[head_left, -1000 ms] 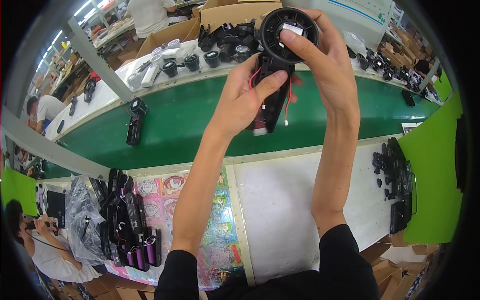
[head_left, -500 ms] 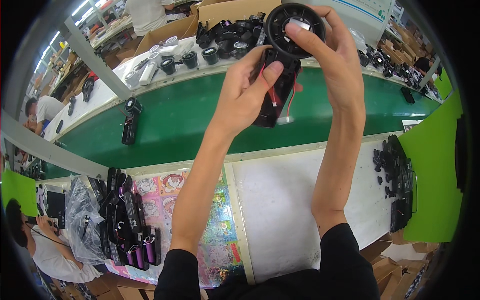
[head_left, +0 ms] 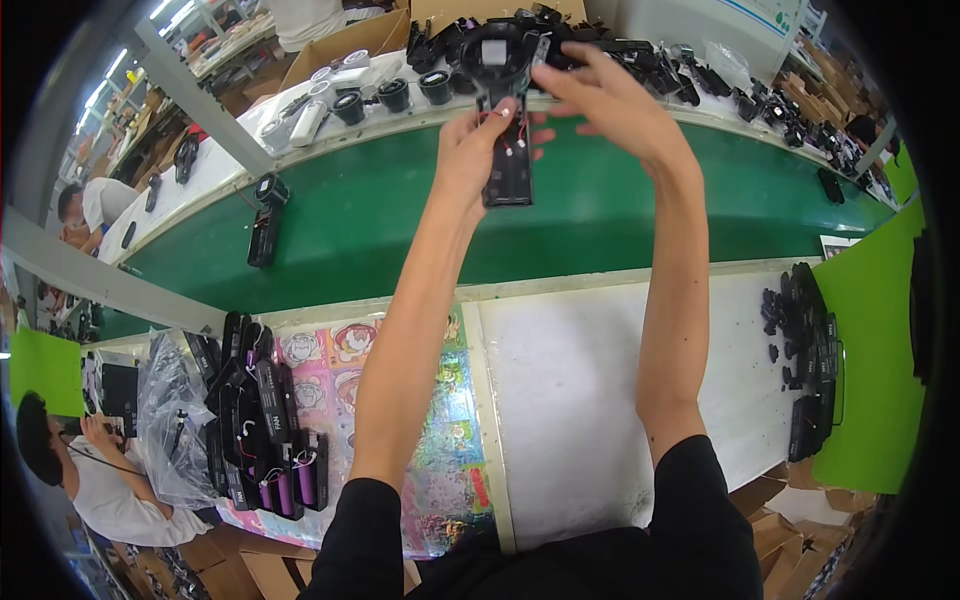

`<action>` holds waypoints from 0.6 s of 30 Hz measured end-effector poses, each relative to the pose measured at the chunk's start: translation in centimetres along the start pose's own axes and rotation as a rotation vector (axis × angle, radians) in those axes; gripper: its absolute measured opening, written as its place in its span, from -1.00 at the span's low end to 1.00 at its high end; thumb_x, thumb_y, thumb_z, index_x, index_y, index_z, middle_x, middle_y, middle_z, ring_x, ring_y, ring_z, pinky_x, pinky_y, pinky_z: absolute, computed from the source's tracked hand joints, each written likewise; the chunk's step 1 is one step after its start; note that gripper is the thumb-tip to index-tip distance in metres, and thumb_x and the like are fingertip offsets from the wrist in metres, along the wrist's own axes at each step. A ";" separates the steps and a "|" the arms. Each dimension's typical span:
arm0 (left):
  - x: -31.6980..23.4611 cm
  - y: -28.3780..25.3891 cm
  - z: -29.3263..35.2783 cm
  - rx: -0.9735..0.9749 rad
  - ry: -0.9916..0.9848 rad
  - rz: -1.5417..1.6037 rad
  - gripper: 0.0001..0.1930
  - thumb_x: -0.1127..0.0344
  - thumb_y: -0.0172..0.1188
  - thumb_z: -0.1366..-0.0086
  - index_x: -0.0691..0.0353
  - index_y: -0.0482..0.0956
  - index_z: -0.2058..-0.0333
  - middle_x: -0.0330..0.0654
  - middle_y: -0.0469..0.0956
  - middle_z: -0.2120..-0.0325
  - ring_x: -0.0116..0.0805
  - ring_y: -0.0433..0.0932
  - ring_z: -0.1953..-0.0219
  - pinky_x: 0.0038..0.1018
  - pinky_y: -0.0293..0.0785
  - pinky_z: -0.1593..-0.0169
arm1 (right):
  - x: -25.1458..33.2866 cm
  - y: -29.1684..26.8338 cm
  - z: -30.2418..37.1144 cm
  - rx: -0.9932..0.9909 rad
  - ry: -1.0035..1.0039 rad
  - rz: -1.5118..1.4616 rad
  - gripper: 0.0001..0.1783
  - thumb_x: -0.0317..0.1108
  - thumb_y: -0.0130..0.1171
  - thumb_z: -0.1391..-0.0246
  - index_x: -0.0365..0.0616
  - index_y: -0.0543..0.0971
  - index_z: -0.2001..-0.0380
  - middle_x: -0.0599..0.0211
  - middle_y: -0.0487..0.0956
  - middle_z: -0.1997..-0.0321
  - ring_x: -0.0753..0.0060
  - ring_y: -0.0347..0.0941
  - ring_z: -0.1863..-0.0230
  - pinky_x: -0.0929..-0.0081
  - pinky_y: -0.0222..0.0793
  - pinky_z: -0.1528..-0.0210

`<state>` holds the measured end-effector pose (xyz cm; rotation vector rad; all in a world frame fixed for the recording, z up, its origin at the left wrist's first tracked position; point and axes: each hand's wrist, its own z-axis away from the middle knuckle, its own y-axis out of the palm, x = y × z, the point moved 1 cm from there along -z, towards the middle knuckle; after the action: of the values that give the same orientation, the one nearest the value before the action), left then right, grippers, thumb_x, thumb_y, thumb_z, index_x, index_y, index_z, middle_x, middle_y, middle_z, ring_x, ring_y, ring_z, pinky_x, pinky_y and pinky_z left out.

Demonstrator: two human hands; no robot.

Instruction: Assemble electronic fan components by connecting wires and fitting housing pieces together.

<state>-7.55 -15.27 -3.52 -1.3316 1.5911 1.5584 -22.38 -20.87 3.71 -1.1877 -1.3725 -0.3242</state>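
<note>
Over the green belt, my left hand (head_left: pixel 466 155) grips a black plastic housing (head_left: pixel 509 182) by its long handle, thumb across the front. The housing has a round head at its upper end with a pale square in it. Short red wires with small white plugs hang out at the handle. My right hand (head_left: pixel 622 108) is just to the right of the round head, fingers stretched and apart, with nothing seen in it. A similar black housing (head_left: pixel 264 235) lies on the belt to the left.
The green belt (head_left: pixel 380 230) runs across in front of me. Beyond it, a ledge holds black round parts (head_left: pixel 394 95) and a heap of black parts (head_left: pixel 650 70). Battery packs (head_left: pixel 270 410) and a plastic bag (head_left: pixel 172 430) lie at left. More black packs (head_left: pixel 815 350) stand at right.
My right hand has let go of the round head and opened to its right. My left hand holds the housing more upright, its head now further left.
</note>
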 end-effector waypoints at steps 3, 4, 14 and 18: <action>3.0 -2.9 -0.9 -0.062 -0.166 0.063 -0.74 0.27 0.06 -0.28 0.42 0.46 0.26 0.00 0.57 0.36 -0.24 0.61 0.35 -0.47 0.55 0.38 | -3.1 0.4 -1.7 0.066 0.055 0.165 -0.09 0.16 0.20 0.07 -0.27 0.19 -0.19 0.06 0.48 0.03 0.34 0.47 0.10 0.42 0.36 0.13; 3.8 -3.4 -1.0 -0.067 -0.195 0.031 -0.75 0.28 0.05 -0.28 0.43 0.46 0.25 -0.01 0.57 0.36 -0.23 0.61 0.35 -0.47 0.55 0.37 | -3.7 0.5 -2.0 0.129 0.148 0.211 -0.11 0.15 0.20 0.07 -0.26 0.21 -0.17 0.07 0.50 0.06 0.34 0.48 0.13 0.42 0.37 0.15; 11.9 -0.2 -5.9 -0.229 -0.323 -0.326 -0.73 0.24 0.21 -0.13 0.41 0.56 0.51 -0.24 0.50 0.57 -0.52 0.43 0.51 -0.46 0.32 0.48 | -4.5 -4.0 -1.2 -0.151 0.042 0.318 -0.27 0.02 0.26 0.15 -0.21 0.41 -0.05 0.12 0.55 0.13 0.25 0.50 0.12 0.39 0.40 0.09; 14.0 0.3 -8.7 -0.378 -0.213 -0.842 -0.57 0.08 0.25 -0.05 0.49 0.55 0.47 0.13 0.57 0.41 -0.08 0.59 0.32 -0.29 0.46 0.32 | -3.3 -5.5 -0.1 -0.196 0.038 0.246 -0.26 0.02 0.26 0.15 -0.18 0.39 -0.08 0.13 0.54 0.08 0.25 0.50 0.12 0.38 0.40 0.08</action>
<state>-10.71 -27.36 -14.21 -1.6571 0.4759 1.3959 -27.47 -24.83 3.37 -1.4888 -1.1656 -0.3087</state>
